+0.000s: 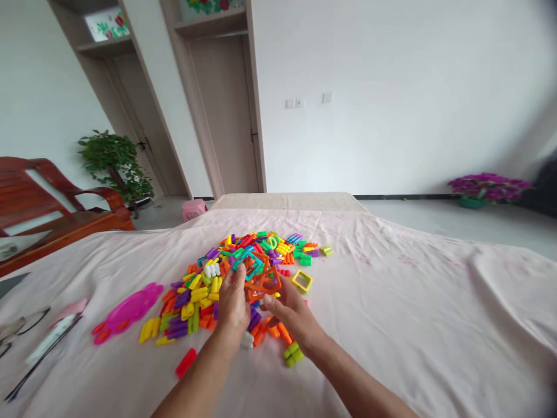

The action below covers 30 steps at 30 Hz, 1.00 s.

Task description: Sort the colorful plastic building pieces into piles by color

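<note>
Both hands are over a pile of colourful plastic pieces [200, 293] on a pale cloth. My left hand [235, 299] is closed on teal square frames [253, 264], which lean against orange ones. My right hand [292, 307] has its fingers wrapped round orange square frames [263, 284], just right of my left hand. A yellow square frame [302, 281] lies on the cloth to the right of the pile. Below the hands are orange, purple and white pieces, partly hidden by the fingers.
A magenta tray [130, 312] lies left of the pile, with glasses [26, 325] and a thin dark cable-like item [43, 357] farther left. A red piece [186, 363] is near the front. Beyond the cloth-covered table [391, 302] stand a pink stool [194, 209] and a wooden chair [65, 203].
</note>
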Each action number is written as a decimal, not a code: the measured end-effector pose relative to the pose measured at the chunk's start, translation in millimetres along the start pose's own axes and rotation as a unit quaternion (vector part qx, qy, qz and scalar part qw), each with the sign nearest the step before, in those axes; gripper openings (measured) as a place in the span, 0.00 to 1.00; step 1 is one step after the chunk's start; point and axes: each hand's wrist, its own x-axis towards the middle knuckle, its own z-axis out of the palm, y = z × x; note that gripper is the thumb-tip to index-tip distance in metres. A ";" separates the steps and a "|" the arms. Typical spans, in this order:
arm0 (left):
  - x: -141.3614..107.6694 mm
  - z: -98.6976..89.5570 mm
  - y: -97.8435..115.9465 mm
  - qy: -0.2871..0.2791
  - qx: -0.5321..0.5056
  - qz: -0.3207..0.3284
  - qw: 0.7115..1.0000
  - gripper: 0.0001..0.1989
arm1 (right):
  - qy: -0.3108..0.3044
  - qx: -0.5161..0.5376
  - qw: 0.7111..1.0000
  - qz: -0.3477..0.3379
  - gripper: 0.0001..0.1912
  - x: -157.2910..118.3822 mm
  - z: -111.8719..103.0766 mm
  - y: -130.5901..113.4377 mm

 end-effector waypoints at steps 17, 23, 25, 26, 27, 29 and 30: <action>-0.5 1.6 -12.6 -0.160 0.195 -0.103 0.962 0.28 | 0.083 0.024 0.996 0.016 0.21 19.1 -53.7 -0.5; 5.2 -3.1 -12.6 -0.191 0.299 -0.045 0.934 0.26 | 0.088 0.015 0.996 0.030 0.15 18.2 -49.6 2.8; 5.3 -4.9 -15.4 -0.202 0.256 -0.043 0.944 0.26 | 0.119 0.004 0.993 0.015 0.13 17.5 -47.6 0.4; 4.8 -5.1 -17.0 -0.202 0.224 -0.044 0.953 0.26 | 0.135 0.000 0.991 0.005 0.12 17.2 -46.8 -1.3; 3.9 -4.9 -18.6 -0.197 0.189 -0.048 0.961 0.26 | 0.147 -0.003 0.989 -0.004 0.11 16.8 -46.2 -3.2; 1.8 -2.8 -20.4 -0.181 0.135 -0.059 0.972 0.27 | 0.159 -0.006 0.987 -0.017 0.10 16.3 -45.9 -7.0; 0.9 -1.3 -20.4 -0.174 0.116 -0.066 0.976 0.28 | 0.162 -0.006 0.987 -0.020 0.10 16.2 -46.6 -8.8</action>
